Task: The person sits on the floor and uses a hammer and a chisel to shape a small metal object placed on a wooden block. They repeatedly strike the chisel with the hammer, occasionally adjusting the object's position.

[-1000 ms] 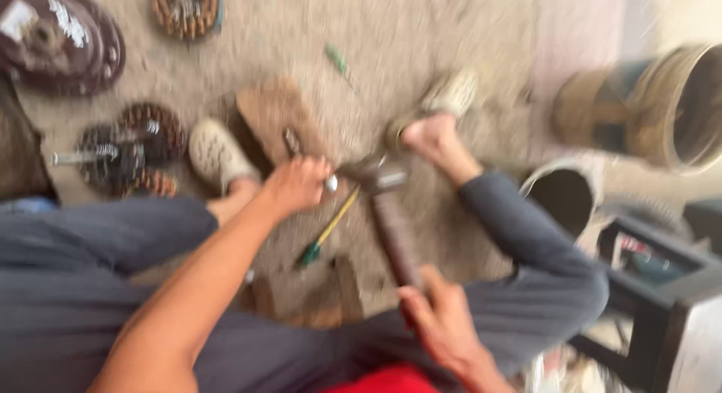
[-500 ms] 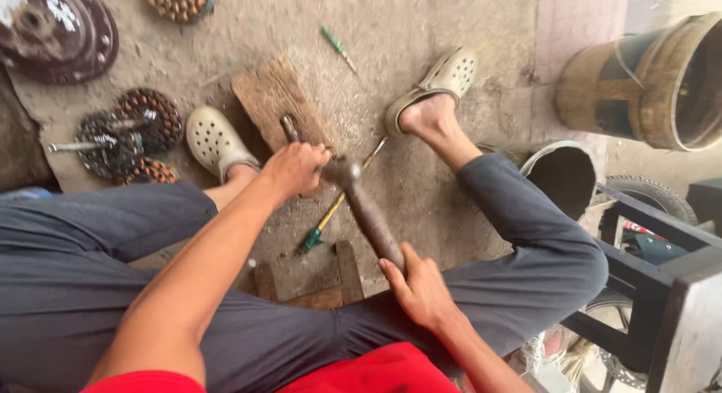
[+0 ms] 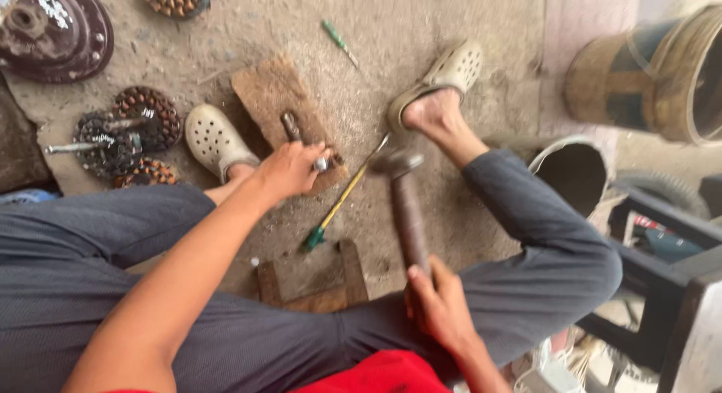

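Note:
My left hand grips a small metal part whose shiny end shows at my fingers, pressed onto a rusty wooden block on the ground; a dark metal rod lies on the block just above my fingers. My right hand is closed around the wooden handle of a hammer, whose head hangs to the right of the block, above the dirt floor. A screwdriver with a yellow and green handle lies between block and hammer.
My legs in grey trousers and pale clogs flank the block. Toothed clutch discs and a round metal plate lie at left. A small green screwdriver, a bucket, a barrel and a low wooden stool are around.
The hammer head has swung away from the block to the right and is lifted clear. My left hand stays on the part at the block.

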